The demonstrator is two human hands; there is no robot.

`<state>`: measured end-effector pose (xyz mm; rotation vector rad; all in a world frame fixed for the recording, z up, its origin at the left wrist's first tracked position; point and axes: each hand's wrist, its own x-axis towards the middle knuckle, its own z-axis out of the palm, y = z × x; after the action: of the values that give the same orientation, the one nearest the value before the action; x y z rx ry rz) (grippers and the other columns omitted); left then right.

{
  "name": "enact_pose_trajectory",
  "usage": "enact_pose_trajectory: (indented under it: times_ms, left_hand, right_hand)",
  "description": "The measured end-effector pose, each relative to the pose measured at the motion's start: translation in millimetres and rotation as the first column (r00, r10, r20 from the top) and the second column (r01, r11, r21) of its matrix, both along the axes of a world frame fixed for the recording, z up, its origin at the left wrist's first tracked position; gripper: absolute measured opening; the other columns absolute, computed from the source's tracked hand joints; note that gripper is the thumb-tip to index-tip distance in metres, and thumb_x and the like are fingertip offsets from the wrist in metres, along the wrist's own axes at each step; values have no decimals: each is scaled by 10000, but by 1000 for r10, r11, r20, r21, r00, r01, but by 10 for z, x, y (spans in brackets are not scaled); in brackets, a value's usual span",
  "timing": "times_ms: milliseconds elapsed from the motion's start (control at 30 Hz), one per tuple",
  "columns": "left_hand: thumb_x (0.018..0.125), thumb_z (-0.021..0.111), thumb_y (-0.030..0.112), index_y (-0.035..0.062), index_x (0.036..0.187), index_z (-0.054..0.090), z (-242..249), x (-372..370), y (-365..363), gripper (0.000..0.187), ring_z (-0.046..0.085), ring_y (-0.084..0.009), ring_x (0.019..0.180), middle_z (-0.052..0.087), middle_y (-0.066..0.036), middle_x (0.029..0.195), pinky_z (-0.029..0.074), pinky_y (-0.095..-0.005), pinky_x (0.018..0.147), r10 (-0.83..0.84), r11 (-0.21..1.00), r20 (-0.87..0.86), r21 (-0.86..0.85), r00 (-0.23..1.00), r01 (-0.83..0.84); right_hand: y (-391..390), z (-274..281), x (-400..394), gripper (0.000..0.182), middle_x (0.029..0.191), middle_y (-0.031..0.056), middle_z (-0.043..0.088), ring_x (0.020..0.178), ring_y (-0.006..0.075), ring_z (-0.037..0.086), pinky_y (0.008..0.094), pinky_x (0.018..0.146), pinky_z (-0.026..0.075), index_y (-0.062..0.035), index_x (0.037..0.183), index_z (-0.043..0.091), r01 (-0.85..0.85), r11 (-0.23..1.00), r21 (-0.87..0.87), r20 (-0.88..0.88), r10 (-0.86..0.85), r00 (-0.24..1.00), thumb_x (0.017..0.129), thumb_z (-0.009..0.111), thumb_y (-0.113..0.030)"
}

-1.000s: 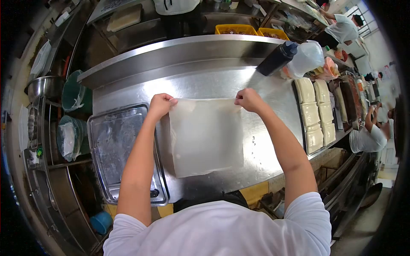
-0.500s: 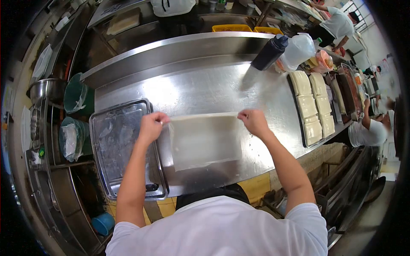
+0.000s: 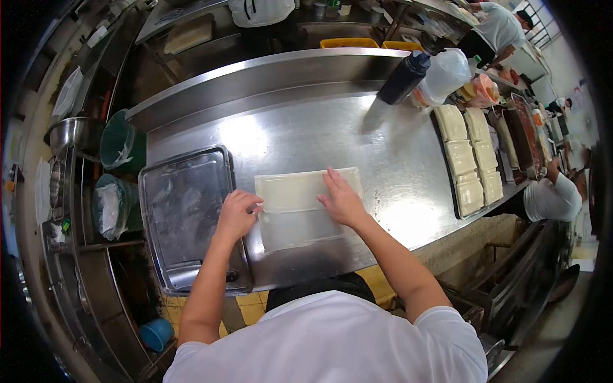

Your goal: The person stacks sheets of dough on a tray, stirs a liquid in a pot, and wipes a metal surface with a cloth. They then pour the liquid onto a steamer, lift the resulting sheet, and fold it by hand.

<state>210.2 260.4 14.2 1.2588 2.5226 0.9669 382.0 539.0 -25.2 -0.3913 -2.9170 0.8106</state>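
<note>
A thin, pale, translucent sheet (image 3: 300,231) lies flat on the steel table (image 3: 287,127). Its far part is doubled into a more opaque cream band (image 3: 290,191). My right hand (image 3: 341,199) rests flat on the right part of that band, fingers spread. At the sheet's left edge is my left hand (image 3: 239,214), fingers bent, thumb and forefinger a little apart, with nothing visible between them. Left of the sheet, partly under my left forearm, sits an empty-looking dark metal tray (image 3: 185,217).
Cream-coloured folded pieces (image 3: 461,159) fill a dark tray on the right. A black bottle (image 3: 404,78) and a clear plastic container (image 3: 447,76) stand behind. Green bins (image 3: 121,143) are at the left. Other people (image 3: 552,195) are at the far right.
The far edge of the sheet, earlier pinched in both hands, now lies folded toward me. My right hand has let go, opened and moved left; my left hand has moved slightly nearer to me.
</note>
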Motion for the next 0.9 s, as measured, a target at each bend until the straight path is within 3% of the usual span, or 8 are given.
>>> enact_pose_trajectory:
  times_ms: [100, 200, 300, 433, 633, 733, 833, 900]
  left_hand:
    - [758, 790, 77, 80, 914, 745, 45, -5, -23, 162, 641, -290, 1001, 740, -62, 964, 482, -421, 907, 22, 999, 11, 26, 1000, -22]
    - [763, 791, 79, 75, 906, 749, 70, -14, -111, 149, 644, -298, 994, 742, -69, 964, 487, -425, 910, 65, 996, 38, 51, 997, -67]
    - [762, 807, 83, 65, 908, 753, 38, -39, -150, 157, 652, -310, 989, 740, -81, 967, 513, -430, 887, 86, 993, 50, 76, 995, -90]
    - [795, 780, 114, 70, 915, 758, 57, -132, 23, 130, 646, -322, 999, 741, -98, 963, 499, -446, 923, 142, 986, 65, 81, 988, -147]
    - [861, 714, 124, 53, 1046, 739, -176, -399, 370, 200, 631, -352, 1078, 710, -133, 1140, 509, -445, 946, 244, 969, 1, 42, 970, -244]
    - [876, 686, 138, 52, 1073, 732, -420, -516, 489, 220, 614, -367, 1095, 689, -152, 1160, 493, -452, 980, 235, 970, 7, -62, 972, -234]
    - [877, 693, 175, 52, 1032, 732, -548, -543, 568, 202, 616, -373, 1079, 689, -165, 1109, 492, -456, 972, 160, 965, 23, -214, 987, -152]
    - [867, 718, 198, 54, 1001, 728, -507, -544, 609, 198, 618, -374, 1066, 689, -168, 1083, 499, -459, 948, 131, 955, 26, -272, 991, -119]
  right_hand:
    - [275, -385, 78, 719, 1644, 249, 271, 1539, 386, 235, 505, 1256, 188, 57, 1546, 324, 86, 967, 241, 145, -124, 982, 1047, 492, -433]
    - [456, -356, 208, 742, 1654, 257, 239, 1554, 381, 194, 514, 1266, 137, 73, 1554, 296, 241, 936, 255, 227, -301, 926, 1062, 432, -466]
    - [285, -367, 128, 762, 1652, 275, 226, 1553, 391, 193, 508, 1266, 147, 90, 1554, 279, 151, 936, 319, 245, -236, 940, 1064, 418, -476]
    - [-406, -417, -300, 778, 1637, 286, 260, 1550, 392, 204, 513, 1264, 152, 92, 1550, 294, 5, 964, 267, 150, -47, 988, 1053, 434, -491]
    - [-1388, -384, -1007, 788, 1614, 295, 302, 1535, 410, 234, 515, 1261, 162, 87, 1540, 319, -209, 960, 187, 68, 199, 978, 1026, 486, -486]
    - [-1505, -452, -1132, 775, 1610, 290, 314, 1529, 399, 255, 513, 1258, 172, 89, 1527, 342, -224, 953, 205, 48, 218, 975, 1020, 507, -473]
    - [-1221, -347, -954, 762, 1611, 277, 321, 1529, 383, 265, 512, 1257, 176, 88, 1524, 346, -177, 976, 124, 134, 160, 978, 1021, 511, -461]
    - [-898, -414, -679, 755, 1618, 262, 319, 1535, 371, 256, 512, 1257, 173, 85, 1526, 345, -81, 969, 234, 64, 67, 996, 1025, 503, -458]
